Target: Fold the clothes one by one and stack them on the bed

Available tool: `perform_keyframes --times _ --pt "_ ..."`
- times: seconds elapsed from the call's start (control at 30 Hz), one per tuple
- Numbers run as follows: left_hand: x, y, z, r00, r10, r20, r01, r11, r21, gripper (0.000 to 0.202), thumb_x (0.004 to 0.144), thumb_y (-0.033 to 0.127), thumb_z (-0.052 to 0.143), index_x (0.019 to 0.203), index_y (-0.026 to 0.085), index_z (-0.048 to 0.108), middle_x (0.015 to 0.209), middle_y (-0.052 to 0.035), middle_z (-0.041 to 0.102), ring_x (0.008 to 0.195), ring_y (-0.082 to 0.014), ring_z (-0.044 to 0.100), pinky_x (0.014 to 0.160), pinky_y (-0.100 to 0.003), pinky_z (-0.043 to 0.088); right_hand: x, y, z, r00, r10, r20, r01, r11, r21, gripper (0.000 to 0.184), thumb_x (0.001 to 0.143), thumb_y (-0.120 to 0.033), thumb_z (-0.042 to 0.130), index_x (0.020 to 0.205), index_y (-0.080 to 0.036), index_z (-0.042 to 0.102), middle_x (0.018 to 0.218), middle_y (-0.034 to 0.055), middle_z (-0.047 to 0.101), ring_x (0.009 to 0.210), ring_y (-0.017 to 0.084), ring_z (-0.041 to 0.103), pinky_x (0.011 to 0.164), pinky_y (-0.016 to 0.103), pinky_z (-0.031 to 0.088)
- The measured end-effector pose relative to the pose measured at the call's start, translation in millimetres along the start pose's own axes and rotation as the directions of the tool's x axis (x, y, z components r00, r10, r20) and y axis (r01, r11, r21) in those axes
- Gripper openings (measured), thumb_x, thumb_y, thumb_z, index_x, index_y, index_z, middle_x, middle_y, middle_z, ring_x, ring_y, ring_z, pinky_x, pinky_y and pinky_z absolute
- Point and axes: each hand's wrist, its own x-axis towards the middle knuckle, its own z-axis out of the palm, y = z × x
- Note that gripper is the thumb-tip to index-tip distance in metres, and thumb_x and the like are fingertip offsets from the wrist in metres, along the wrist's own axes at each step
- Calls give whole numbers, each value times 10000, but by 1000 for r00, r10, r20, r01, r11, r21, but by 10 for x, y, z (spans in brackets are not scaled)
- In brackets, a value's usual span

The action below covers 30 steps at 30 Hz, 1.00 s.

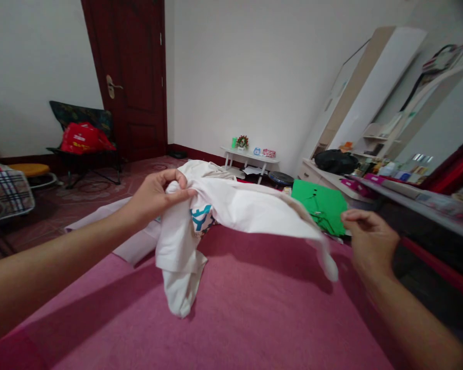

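Note:
A white shirt (254, 208) with a teal and dark print is held up over the pink bedspread (231, 298). My left hand (165, 192) pinches it between thumb and fingers at its left part, and a sleeve-like length hangs below. The shirt's right end swings loose, blurred, to the left of my right hand (370, 239). The fingers of my right hand are curled in against the thumb, apart from the cloth, with nothing visible in them. Behind the left hand, a pale lilac cloth (135, 244) lies at the bed's edge.
A green folder-like sheet (320, 203) lies near the right hand. To the right stands a cluttered dresser (320, 174) with a black bag (336, 162). A low white table (250, 155) is by the far wall. A folding chair (81, 115) holds a red bag (85, 137).

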Motion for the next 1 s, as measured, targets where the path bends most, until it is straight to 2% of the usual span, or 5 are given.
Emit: perform_keyframes --times 0.17,0.4,0.63,0.87,1.0 --pt "-211 44 183 922 135 362 -180 979 94 103 749 247 648 726 159 600 700 22 583 663 -103 531 633 -203 411 -429 125 242 897 287 336 -278 958 -76 282 649 -354 688 857 -181 610 752 4 609 603 127 525 556 248 396" --pt "-427 353 415 859 127 497 -165 986 35 126 767 262 646 815 161 588 698 28 575 625 -95 509 582 -197 393 -1060 -671 794 361 172 917 -244 966 -85 447 704 -255 677 1134 -195 570 948 19 632 616 96 498 575 224 392" --pt "-444 323 335 899 16 438 -49 997 64 218 758 315 655 709 164 506 593 58 481 527 -73 427 479 -175 332 -1231 -775 818 104 104 989 -87 992 -95 236 701 -144 657 932 -180 620 795 -28 590 695 124 517 617 214 364" --pt "-336 388 150 919 256 299 -340 899 276 208 725 305 677 669 162 537 791 -6 596 748 -136 537 700 -248 435 -1205 -703 710 262 76 962 262 954 -147 241 715 -180 669 948 -197 610 981 21 548 834 154 539 752 247 396" --pt "-424 559 138 909 229 348 -337 894 294 227 758 279 627 633 166 476 673 21 563 645 -109 504 635 -222 408 -1070 -628 690 329 127 936 306 923 -233 210 732 -255 679 934 -209 645 1085 45 547 808 151 566 740 262 416"
